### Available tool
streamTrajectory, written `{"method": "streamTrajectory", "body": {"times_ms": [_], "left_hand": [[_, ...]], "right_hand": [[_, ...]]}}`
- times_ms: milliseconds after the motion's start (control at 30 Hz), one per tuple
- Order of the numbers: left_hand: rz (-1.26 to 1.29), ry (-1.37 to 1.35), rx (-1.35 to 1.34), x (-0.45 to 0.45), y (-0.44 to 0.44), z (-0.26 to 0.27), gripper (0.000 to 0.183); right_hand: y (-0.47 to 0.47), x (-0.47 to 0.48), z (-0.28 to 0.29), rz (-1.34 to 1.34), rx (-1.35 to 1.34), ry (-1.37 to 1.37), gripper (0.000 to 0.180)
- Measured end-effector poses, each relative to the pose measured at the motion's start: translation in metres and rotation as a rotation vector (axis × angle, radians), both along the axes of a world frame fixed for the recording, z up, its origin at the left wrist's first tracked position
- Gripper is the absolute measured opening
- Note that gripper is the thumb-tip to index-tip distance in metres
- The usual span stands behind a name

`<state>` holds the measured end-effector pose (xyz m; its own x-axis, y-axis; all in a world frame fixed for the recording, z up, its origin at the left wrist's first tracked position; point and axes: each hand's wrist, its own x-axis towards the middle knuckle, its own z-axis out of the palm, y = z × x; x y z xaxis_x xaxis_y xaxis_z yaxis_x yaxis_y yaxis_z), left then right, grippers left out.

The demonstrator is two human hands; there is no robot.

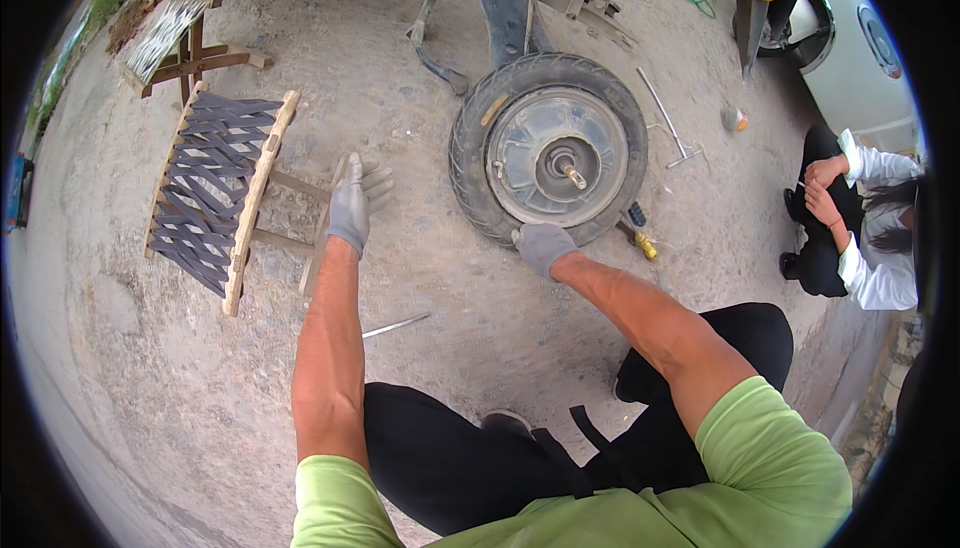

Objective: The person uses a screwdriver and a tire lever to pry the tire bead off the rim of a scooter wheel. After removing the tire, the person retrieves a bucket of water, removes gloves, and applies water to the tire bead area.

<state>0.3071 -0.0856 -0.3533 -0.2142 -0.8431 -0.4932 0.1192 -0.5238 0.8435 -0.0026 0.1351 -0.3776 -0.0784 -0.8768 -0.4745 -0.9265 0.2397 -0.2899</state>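
A scooter hub-motor wheel with a treaded tyre lies flat on the rough ground in front of me, its axle pointing up. My right hand, in a grey glove, rests on the tyre's near edge, fingers curled over the rubber beside the rim; its fingertips are partly hidden. My left hand, also gloved, is held in the air with fingers spread and nothing in it, between the wheel and a folding stool. Close to the tyre's right edge lie a yellow-handled screwdriver and a dark blue handle.
A woven-strap wooden stool stands at left, a second stool behind it. A metal T-handle tool, a small can and a metal bar lie around. A raised vehicle is behind the wheel; a person crouches at right.
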Motion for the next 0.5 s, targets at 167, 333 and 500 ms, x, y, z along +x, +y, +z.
{"method": "streamTrajectory", "body": {"times_ms": [167, 333, 500], "left_hand": [[0.123, -0.576, -0.238, -0.123, 0.02, -0.072, 0.088], [-0.124, -0.34, -0.217, -0.151, 0.052, -0.044, 0.092], [0.086, -0.353, -0.318, -0.164, 0.101, -0.064, 0.097]], "right_hand": [[-0.019, 0.032, 0.018, 0.082, -0.059, -0.063, 0.05], [-0.014, -0.005, 0.009, 0.091, 0.05, -0.075, 0.048], [-0.02, -0.026, 0.013, 0.247, 0.119, -0.149, 0.058]]}}
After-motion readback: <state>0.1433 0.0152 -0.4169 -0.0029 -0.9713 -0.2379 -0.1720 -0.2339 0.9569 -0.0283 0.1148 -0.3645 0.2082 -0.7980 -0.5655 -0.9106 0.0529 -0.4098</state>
